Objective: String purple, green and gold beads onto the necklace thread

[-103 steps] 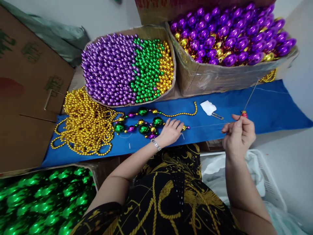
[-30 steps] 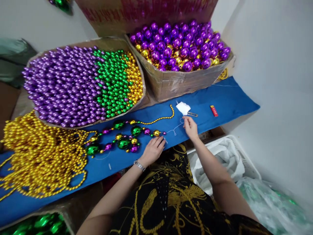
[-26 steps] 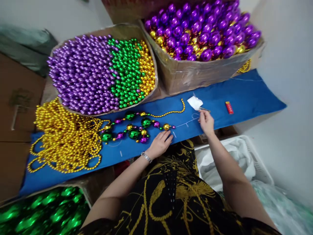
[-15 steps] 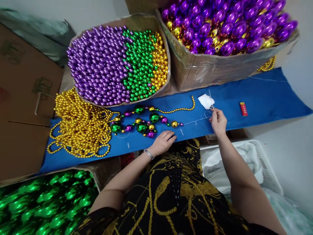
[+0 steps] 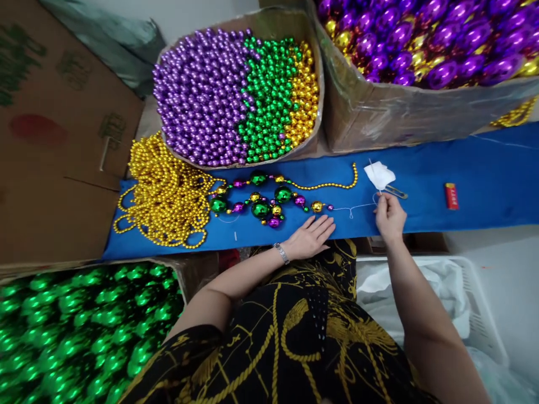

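Note:
My left hand [image 5: 310, 235] lies flat, palm down, at the front edge of the blue cloth, fingers stretched out and holding nothing. Just beyond it is a beaded necklace [image 5: 261, 209] of large and small green, gold and purple beads. White thread [image 5: 356, 208] runs from its last purple bead to my right hand [image 5: 390, 215]. That hand's fingertips pinch a thin needle [image 5: 371, 164], which points away over a white scrap [image 5: 379, 175]; the pinch partly hides it. A small metal clip-like tool [image 5: 396, 192] rests beside those fingers.
A pile of gold bead strings [image 5: 166, 193] lies at the left of the blue cloth [image 5: 425, 216]. Behind stand a box of small beads [image 5: 206, 101] and a box of larger purple and gold beads [image 5: 357, 120]. A red packet [image 5: 451, 196] lies right. Green beads [image 5: 92, 320] fill a lower-left box.
The view has shifted, moving the scene mostly rightward. My left hand has slid right and its fingers have straightened, covering a small white piece. The clip-like tool beside my right hand now shows.

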A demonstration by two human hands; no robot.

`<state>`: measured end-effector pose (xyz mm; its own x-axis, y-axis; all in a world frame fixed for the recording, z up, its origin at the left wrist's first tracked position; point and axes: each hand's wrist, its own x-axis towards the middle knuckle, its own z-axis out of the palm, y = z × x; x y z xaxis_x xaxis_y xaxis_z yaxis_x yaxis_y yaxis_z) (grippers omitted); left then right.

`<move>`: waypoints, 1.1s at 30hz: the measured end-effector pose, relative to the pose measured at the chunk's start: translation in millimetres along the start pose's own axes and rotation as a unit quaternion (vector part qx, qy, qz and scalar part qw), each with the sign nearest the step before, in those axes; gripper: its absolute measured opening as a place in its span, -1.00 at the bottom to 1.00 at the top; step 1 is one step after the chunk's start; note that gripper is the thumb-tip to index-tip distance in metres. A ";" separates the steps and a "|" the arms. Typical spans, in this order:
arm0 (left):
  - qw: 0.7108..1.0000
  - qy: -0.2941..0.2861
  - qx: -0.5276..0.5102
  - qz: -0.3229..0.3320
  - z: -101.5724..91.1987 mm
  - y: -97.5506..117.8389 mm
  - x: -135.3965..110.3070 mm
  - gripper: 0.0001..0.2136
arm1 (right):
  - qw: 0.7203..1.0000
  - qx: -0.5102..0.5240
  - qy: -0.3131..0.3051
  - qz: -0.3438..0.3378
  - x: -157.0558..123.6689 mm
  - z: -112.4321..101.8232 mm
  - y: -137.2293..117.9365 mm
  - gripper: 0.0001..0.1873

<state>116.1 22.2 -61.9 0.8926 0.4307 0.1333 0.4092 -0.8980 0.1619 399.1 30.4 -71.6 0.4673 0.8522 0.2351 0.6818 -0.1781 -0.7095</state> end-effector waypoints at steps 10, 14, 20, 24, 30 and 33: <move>0.996 0.082 -0.045 -0.004 -17.1 5.0 -2.7 -0.63 | 0.957 0.280 0.059 0.051 -5.7 -7.5 -45.3 -0.59; 0.988 0.137 -0.071 0.007 -24.8 2.7 -0.5 -0.73 | 0.929 0.362 0.072 0.023 -13.3 -18.2 -80.4 -0.69; 0.984 0.149 -0.094 0.034 -26.0 2.8 4.3 -0.79 | 0.915 0.399 0.059 -0.025 -23.3 -42.7 -121.0 -0.75; 0.985 0.157 -0.069 0.024 -37.7 0.7 5.7 -0.78 | 0.894 0.433 0.096 -0.056 -22.8 -53.8 -138.2 -0.74; 0.977 0.204 -0.038 -0.044 -67.7 -27.9 -19.0 -0.79 | 0.876 0.457 0.100 -0.116 -15.0 -51.7 -149.9 -0.74; 0.970 0.218 -0.048 -0.100 -74.5 -42.3 -37.4 -0.79 | 0.868 0.459 0.096 -0.161 -11.6 -56.6 -163.4 -0.79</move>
<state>51.3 50.8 -0.9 0.6247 0.6108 0.4865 0.5273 -0.7895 0.3141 314.1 21.8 79.2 0.4814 0.6707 0.5643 0.0995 0.5979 -0.7954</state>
